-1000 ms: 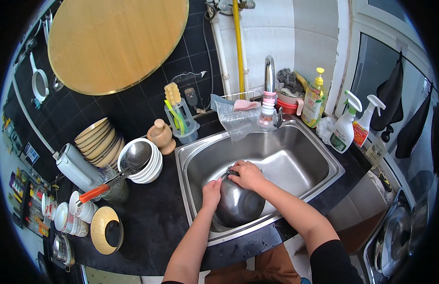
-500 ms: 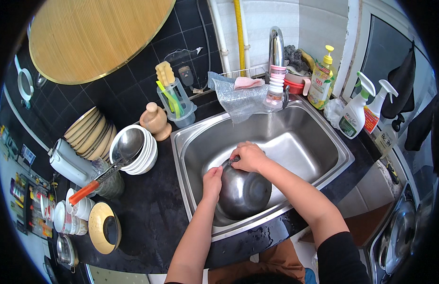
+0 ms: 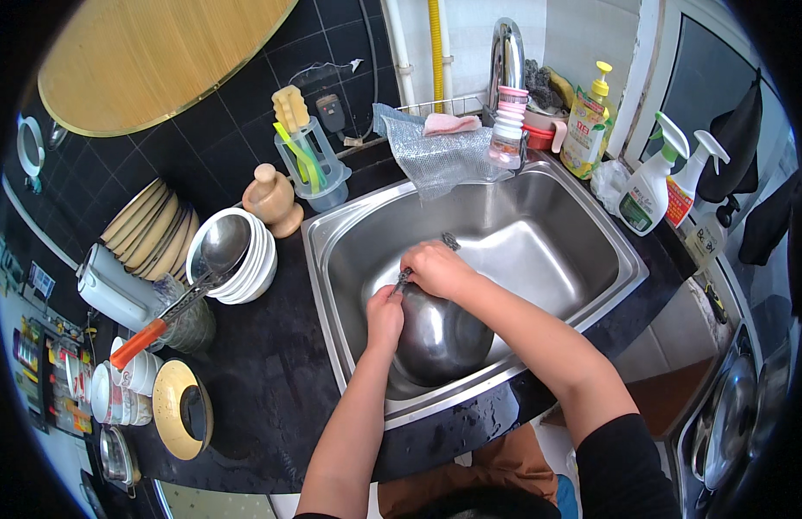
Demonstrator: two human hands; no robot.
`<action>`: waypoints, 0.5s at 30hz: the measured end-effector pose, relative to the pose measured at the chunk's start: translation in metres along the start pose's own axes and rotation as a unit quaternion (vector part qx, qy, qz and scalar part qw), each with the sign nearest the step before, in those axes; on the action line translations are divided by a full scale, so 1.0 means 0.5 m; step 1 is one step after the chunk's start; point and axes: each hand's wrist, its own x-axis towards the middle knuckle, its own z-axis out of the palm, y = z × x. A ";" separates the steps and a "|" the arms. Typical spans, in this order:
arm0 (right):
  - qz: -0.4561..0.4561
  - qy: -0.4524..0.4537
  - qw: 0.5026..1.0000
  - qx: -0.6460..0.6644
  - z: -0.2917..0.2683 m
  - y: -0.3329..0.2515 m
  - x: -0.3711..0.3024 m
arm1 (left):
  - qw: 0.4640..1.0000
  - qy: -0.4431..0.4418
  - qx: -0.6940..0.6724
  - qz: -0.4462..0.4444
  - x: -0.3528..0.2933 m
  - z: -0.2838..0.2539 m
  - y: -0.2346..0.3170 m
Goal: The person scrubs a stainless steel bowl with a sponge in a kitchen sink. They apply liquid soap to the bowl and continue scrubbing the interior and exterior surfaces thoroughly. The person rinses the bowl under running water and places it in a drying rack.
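Note:
Inside the stainless steel sink (image 3: 539, 268), a round metal bowl (image 3: 440, 342) is tilted with its smooth outer side toward me. My left hand (image 3: 385, 318) is closed on the bowl's rim at its upper left. Against the same rim, my right hand (image 3: 437, 268) is wrapped around a dark grey wire scrubber (image 3: 450, 242); bits of it stick out at both sides of the fingers. Most of the scrubber and the bowl's inside are hidden. Above the sink stands the faucet (image 3: 507, 104) with a pink and white nozzle.
Left of the sink are stacked white bowls (image 3: 263, 272) holding a ladle (image 3: 224, 246), a wooden mortar (image 3: 274, 203), a utensil holder (image 3: 319, 169) and a yellow bowl (image 3: 180, 406). At right stand a soap bottle (image 3: 587, 130) and spray bottles (image 3: 648, 195). Bubble wrap (image 3: 436, 160) hangs over the back rim.
My right hand has slid left along the bowl's rim toward my left hand, and more of the scrubber shows. The whole view has shifted slightly.

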 end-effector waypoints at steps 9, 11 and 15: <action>0.043 0.021 0.999 0.001 0.023 0.044 -0.007 | 0.999 -0.014 -0.046 -0.018 -0.015 0.009 0.027; 0.003 0.009 1.000 -0.012 0.015 0.018 0.001 | 0.997 -0.019 -0.066 -0.027 -0.014 0.008 0.026; -0.030 0.030 0.999 -0.003 0.029 0.000 0.003 | 0.995 -0.035 -0.074 -0.051 -0.015 -0.002 0.023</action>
